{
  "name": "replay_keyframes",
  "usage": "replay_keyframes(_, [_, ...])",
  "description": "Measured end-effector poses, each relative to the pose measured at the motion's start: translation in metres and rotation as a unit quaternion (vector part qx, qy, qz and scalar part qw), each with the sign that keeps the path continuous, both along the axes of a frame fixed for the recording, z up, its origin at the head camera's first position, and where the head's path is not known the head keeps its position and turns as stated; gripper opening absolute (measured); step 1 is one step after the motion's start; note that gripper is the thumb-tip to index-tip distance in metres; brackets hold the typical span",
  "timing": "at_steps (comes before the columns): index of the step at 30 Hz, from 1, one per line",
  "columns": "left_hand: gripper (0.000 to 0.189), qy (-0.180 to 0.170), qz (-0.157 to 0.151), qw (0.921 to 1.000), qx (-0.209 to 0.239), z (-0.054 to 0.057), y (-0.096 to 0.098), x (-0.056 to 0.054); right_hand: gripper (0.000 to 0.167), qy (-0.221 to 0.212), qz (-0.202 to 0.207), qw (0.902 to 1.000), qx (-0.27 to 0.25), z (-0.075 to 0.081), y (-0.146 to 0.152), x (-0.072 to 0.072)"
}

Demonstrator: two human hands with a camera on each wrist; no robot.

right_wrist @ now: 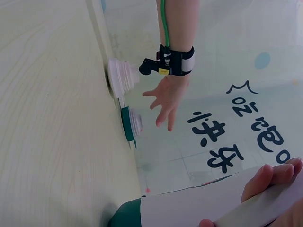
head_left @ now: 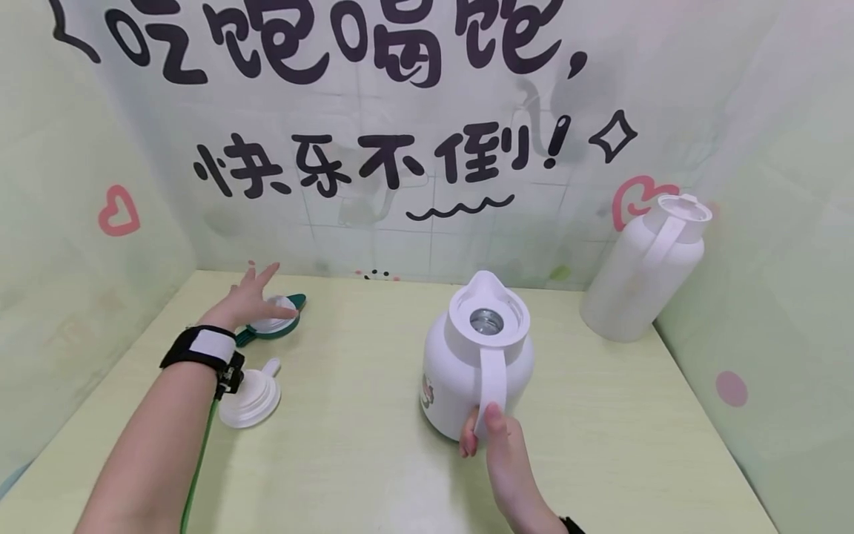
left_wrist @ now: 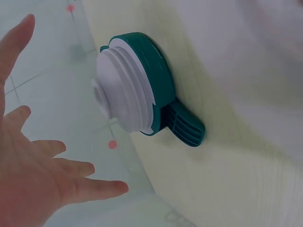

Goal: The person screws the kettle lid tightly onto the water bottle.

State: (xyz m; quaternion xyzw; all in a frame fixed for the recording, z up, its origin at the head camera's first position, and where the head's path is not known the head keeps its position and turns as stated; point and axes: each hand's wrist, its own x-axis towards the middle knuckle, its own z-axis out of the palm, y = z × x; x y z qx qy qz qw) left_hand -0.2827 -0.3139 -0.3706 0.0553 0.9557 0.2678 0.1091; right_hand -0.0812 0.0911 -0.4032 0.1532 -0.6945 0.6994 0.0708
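My left hand (head_left: 248, 302) hovers over a green-and-white jug lid (left_wrist: 130, 85), its fingers spread and holding nothing. The lid lies with its white threaded side up, a green tab at its edge. Closer to me, a white lid (head_left: 250, 402) with a small tab lies on the table, beside my left wrist in the head view. My right hand (head_left: 508, 463) grips the handle (head_left: 492, 378) of a white thermos jug (head_left: 450, 371). That jug stands upright, lidless, with its shiny inner neck showing. The right wrist view shows its green base (right_wrist: 129, 215).
A taller white thermos jug (head_left: 640, 274) stands at the back right of the pale wood-grain table (head_left: 347, 415), near the side wall. Printed sheeting (head_left: 387, 245) with black lettering encloses the table at the back and both sides. A green cable (head_left: 198, 475) runs along my left forearm.
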Motion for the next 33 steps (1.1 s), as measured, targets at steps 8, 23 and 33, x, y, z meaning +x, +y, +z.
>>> replay_keyframes(8, [0.106,-0.059,0.012,0.9967,-0.054,-0.012,-0.001,-0.007,0.066,0.004,-0.001,1.0000,0.005,0.000,0.001,-0.001])
replay_keyframes(23, [0.087,-0.076,0.015,0.9839,-0.161,-0.016,0.015,-0.007,0.063,0.007,0.013,0.9999,-0.004,-0.001,0.004,-0.002])
replay_keyframes(33, [0.072,-0.038,0.029,0.9788,-0.199,-0.032,0.016,-0.011,0.064,0.008,0.022,0.9997,-0.002,-0.002,0.006,-0.004])
